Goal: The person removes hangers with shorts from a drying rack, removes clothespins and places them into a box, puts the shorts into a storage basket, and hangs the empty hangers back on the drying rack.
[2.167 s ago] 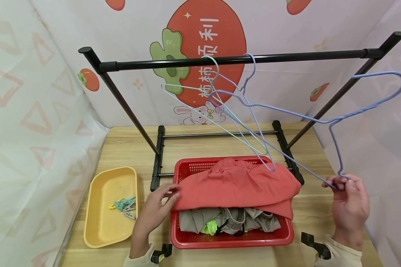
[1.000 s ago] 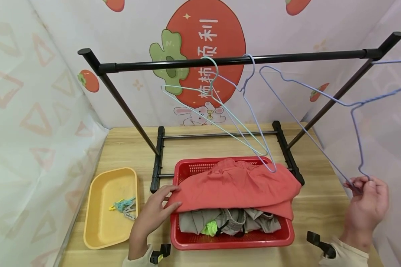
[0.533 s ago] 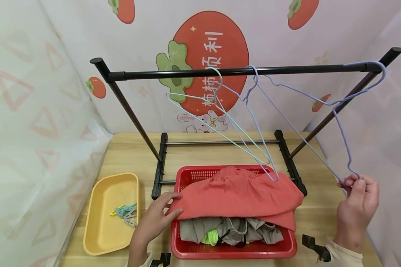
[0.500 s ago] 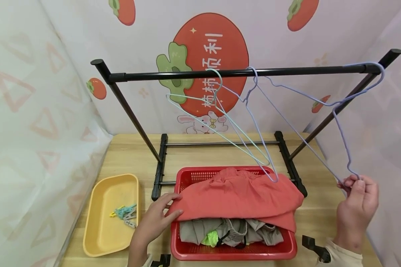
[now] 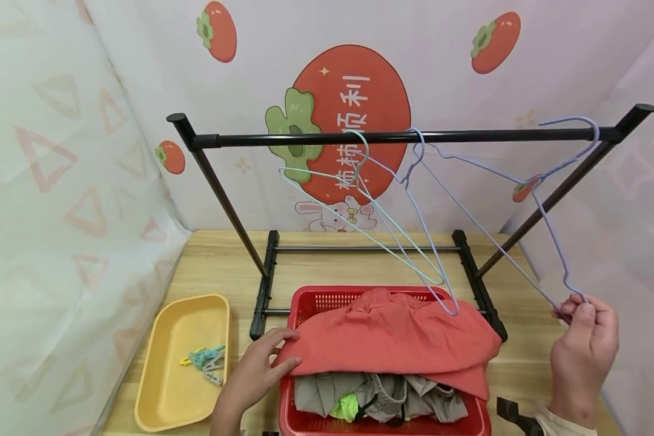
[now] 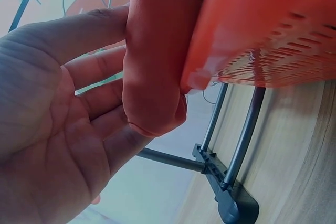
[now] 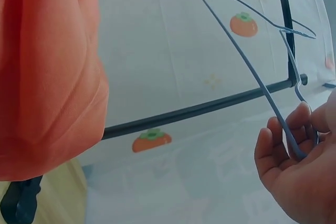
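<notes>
My right hand (image 5: 585, 354) pinches one end of a periwinkle-blue wire hanger (image 5: 482, 227) at the right. The hanger's hook is up near the rack bar's right end; whether it touches the bar, I cannot tell. A folded red garment (image 5: 392, 339) with a gathered edge lies across a red basket (image 5: 327, 431). My left hand (image 5: 256, 366) holds the garment's left end between thumb and fingers; in the left wrist view this end (image 6: 155, 77) hangs past the basket wall. Grey clothing (image 5: 332, 393) and a bright green piece (image 5: 346, 407) show under it.
A black rack (image 5: 305, 140) stands behind the basket. From its bar hang a mint-green hanger (image 5: 327, 207) and another blue hanger (image 5: 426, 233), which reaches down over the red garment. At left is a yellow tray (image 5: 166, 363) with several clothespins (image 5: 207, 358).
My right hand swung the blue hanger to the right, then brought it slightly back; its far end left the hanging hangers. The head view tilted up. My left hand stayed on the garment.
</notes>
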`<control>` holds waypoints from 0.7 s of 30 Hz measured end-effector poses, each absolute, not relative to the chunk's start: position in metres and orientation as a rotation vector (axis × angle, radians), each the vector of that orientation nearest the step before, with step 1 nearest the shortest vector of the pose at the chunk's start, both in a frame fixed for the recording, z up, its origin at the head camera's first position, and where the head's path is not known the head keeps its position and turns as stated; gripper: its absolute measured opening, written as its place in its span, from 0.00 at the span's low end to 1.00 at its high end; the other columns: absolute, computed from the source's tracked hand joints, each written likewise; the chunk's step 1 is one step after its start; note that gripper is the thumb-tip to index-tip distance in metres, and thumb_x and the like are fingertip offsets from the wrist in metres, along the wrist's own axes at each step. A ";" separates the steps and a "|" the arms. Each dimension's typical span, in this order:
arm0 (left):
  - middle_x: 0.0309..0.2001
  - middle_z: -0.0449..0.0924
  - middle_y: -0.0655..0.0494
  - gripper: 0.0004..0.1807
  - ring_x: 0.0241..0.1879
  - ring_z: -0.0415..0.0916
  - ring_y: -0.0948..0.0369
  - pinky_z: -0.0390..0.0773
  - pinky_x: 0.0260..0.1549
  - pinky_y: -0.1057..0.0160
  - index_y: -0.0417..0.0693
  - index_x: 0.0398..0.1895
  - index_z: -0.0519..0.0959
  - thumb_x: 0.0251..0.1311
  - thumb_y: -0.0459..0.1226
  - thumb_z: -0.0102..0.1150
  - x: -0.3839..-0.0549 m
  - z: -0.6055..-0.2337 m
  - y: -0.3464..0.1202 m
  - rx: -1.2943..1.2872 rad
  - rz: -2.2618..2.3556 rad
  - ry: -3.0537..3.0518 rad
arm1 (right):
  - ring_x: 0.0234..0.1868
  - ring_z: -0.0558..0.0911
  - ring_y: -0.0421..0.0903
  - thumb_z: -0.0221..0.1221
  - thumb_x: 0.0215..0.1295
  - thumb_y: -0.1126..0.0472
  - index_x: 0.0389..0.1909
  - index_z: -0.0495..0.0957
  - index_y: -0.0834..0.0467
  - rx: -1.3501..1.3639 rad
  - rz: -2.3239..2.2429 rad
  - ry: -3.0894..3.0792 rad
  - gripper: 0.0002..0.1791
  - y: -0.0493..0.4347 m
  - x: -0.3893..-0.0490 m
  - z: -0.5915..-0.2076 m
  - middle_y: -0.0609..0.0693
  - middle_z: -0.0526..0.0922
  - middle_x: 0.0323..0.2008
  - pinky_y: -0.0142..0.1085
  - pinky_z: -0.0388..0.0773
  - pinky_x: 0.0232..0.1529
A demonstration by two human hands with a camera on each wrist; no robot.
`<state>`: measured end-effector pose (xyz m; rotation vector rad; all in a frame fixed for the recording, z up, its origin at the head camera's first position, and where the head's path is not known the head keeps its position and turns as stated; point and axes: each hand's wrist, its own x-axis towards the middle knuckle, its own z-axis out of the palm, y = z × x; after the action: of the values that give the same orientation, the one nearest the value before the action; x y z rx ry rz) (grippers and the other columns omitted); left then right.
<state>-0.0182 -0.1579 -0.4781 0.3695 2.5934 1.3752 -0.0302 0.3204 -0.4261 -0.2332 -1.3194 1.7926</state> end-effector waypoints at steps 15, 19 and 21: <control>0.56 0.79 0.60 0.19 0.56 0.77 0.57 0.82 0.50 0.51 0.52 0.56 0.81 0.63 0.41 0.72 -0.018 -0.478 -0.156 0.369 1.364 2.638 | 0.35 0.79 0.37 0.48 0.81 0.63 0.47 0.80 0.56 -0.401 1.424 -1.780 0.11 0.320 -0.030 -0.423 0.45 0.78 0.33 0.22 0.76 0.43; 0.56 0.79 0.60 0.19 0.56 0.77 0.57 0.83 0.49 0.52 0.52 0.56 0.81 0.64 0.41 0.72 -0.018 -0.478 -0.157 0.378 1.352 2.646 | 0.36 0.80 0.38 0.51 0.80 0.63 0.47 0.81 0.59 -0.389 1.481 -1.754 0.10 0.322 -0.028 -0.425 0.47 0.79 0.33 0.22 0.76 0.42; 0.56 0.79 0.60 0.19 0.56 0.77 0.57 0.83 0.49 0.53 0.52 0.56 0.81 0.63 0.41 0.72 -0.018 -0.478 -0.157 0.373 1.349 2.646 | 0.37 0.80 0.38 0.52 0.79 0.64 0.47 0.81 0.58 -0.386 1.517 -1.737 0.09 0.323 -0.026 -0.426 0.47 0.80 0.35 0.22 0.76 0.42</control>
<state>-0.0178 -0.1566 -0.4779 0.3729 2.6460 1.3487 -0.0262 0.3226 -0.4262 -0.3855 -1.7375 1.5166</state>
